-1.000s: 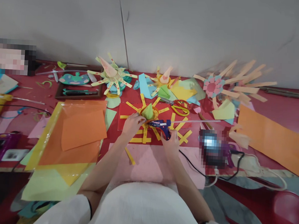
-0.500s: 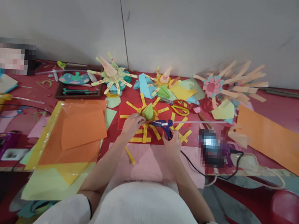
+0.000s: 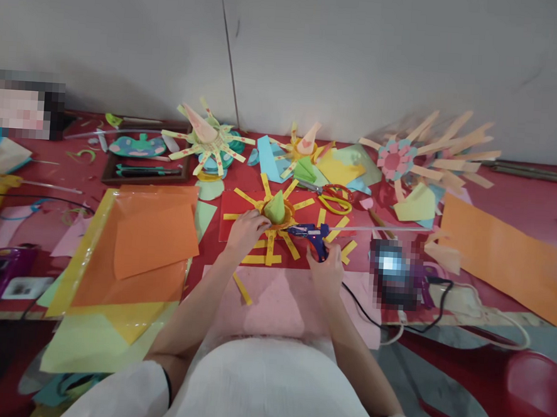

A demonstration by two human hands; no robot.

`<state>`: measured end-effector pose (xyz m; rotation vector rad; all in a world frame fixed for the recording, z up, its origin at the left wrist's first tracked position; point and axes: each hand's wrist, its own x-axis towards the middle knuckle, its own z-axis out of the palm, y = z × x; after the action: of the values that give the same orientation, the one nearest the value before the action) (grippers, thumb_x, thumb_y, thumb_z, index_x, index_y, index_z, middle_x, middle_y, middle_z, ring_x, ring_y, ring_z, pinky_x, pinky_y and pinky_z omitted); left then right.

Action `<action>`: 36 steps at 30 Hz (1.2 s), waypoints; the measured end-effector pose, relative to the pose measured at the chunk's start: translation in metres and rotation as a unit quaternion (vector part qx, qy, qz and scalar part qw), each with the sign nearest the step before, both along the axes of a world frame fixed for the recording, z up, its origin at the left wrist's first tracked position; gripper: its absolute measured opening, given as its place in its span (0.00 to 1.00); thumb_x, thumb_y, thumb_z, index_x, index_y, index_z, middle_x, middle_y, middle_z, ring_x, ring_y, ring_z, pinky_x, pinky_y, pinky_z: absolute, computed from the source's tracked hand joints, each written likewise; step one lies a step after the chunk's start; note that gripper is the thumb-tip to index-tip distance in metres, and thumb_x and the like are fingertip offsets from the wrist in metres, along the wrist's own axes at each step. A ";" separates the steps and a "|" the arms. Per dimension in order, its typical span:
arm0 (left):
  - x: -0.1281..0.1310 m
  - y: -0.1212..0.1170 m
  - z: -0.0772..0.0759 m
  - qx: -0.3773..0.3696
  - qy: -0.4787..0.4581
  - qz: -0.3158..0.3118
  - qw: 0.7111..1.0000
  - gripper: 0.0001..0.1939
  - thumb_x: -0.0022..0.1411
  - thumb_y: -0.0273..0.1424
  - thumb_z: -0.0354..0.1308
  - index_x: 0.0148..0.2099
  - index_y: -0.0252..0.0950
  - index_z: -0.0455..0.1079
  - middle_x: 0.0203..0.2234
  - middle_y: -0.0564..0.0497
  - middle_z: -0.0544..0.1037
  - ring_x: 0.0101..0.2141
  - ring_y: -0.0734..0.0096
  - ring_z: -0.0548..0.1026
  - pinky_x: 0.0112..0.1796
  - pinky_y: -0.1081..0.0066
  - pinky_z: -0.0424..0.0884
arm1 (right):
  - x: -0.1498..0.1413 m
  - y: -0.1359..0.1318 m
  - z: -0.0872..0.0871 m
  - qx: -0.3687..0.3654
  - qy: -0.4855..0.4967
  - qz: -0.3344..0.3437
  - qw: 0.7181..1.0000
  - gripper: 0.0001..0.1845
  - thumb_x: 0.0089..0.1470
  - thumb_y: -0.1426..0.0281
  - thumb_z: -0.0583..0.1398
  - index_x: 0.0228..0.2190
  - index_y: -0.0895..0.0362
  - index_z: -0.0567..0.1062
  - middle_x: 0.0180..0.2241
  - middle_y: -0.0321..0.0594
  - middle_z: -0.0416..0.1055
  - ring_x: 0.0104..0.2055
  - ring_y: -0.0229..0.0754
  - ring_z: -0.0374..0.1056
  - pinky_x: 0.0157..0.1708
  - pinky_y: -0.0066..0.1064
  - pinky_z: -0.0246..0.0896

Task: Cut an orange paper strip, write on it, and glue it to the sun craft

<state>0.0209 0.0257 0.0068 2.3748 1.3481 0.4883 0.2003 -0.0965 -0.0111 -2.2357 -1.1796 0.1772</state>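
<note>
In front of me lies a yellow paper sun-like craft [image 3: 271, 240] with strips radiating outward and a green paper cone [image 3: 275, 208] standing at its centre. My left hand [image 3: 249, 230] is closed on the left edge of its ring, fingertips by the cone's base. A blue hot glue gun [image 3: 311, 231] is gripped by its handle in my right hand [image 3: 328, 266]. Its nozzle points left, close to the ring's right side, and a long clear glue stick [image 3: 385, 229] sticks out the back. Loose yellow paper strips [image 3: 261, 259] lie around the craft.
Scissors [image 3: 335, 202] with red and yellow handles lie behind the glue gun. Finished paper crafts [image 3: 211, 135] stand along the wall. Orange sheets [image 3: 156, 239] lie at left, another orange sheet [image 3: 502, 257] at right. A black cord [image 3: 361, 311] runs right, near a blurred phone [image 3: 394, 275]. One person is partly visible at far left.
My right hand has drawn the glue gun a little to the right, away from the cone. The left hand stays on the ring.
</note>
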 end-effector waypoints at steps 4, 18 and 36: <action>0.000 0.000 -0.001 0.008 0.009 -0.001 1.000 0.13 0.63 0.34 0.48 0.33 0.39 0.74 0.28 0.50 0.72 0.33 0.68 0.70 0.35 0.69 0.64 | 0.002 -0.001 0.003 0.020 0.007 0.001 1.000 0.17 0.48 0.58 0.57 0.36 0.56 0.65 0.34 0.43 0.70 0.38 0.45 0.68 0.30 0.34 0.63; 0.003 -0.004 0.001 0.027 0.040 -0.014 0.999 0.12 0.63 0.35 0.50 0.39 0.39 0.74 0.30 0.49 0.73 0.35 0.66 0.71 0.37 0.67 0.63 | 0.006 -0.004 0.013 0.027 0.035 -0.029 0.999 0.19 0.44 0.56 0.59 0.35 0.56 0.65 0.33 0.43 0.70 0.35 0.46 0.67 0.31 0.35 0.61; 0.006 -0.004 -0.003 0.038 0.054 -0.022 0.998 0.09 0.62 0.32 0.51 0.34 0.40 0.73 0.30 0.49 0.75 0.37 0.65 0.70 0.37 0.65 0.62 | 0.007 -0.005 0.015 0.047 0.058 -0.048 0.996 0.21 0.42 0.55 0.59 0.36 0.56 0.67 0.34 0.41 0.70 0.36 0.45 0.67 0.33 0.35 0.61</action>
<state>0.0268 0.0212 0.0039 2.5191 1.3410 0.4105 0.2069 -0.1018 0.0035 -2.1636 -0.9967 0.2070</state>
